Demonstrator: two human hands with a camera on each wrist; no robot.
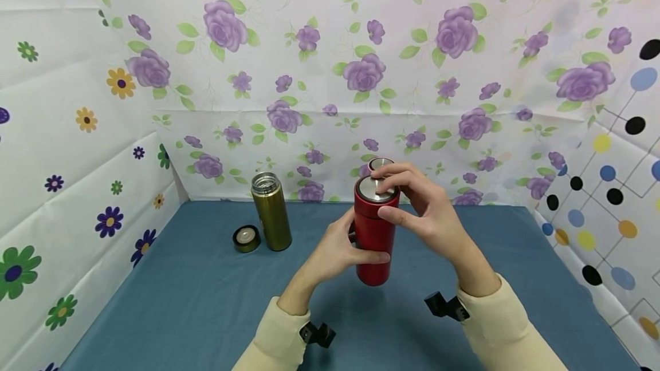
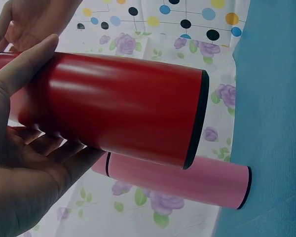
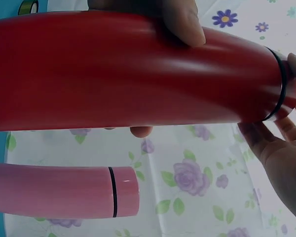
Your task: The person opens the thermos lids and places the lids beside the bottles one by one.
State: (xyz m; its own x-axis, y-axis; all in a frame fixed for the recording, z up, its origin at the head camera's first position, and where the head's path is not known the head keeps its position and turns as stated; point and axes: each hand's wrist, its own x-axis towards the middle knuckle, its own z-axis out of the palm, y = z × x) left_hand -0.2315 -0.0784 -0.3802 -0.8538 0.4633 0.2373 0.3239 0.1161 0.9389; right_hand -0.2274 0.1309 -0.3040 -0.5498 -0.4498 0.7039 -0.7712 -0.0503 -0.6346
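A red thermos (image 1: 372,239) with a steel-topped lid (image 1: 372,190) is held upright in front of the body, above the cloth. My left hand (image 1: 346,252) grips its body, the thumb lying across the near side. My right hand (image 1: 430,210) holds the lid at its rim, thumb on the near side and fingers over the far edge. The left wrist view shows the bare lower body of the red thermos (image 2: 133,108). In the right wrist view a dark seam separates lid from body, with the right hand (image 3: 286,153) around the lid.
Behind the red thermos stands a pink thermos (image 2: 182,180), mostly hidden in the head view. To the left, an olive-green thermos (image 1: 273,216) stands uncapped, its round lid (image 1: 246,239) beside it on the blue cloth (image 1: 196,302). A flower-patterned sheet (image 1: 335,27) closes off the back.
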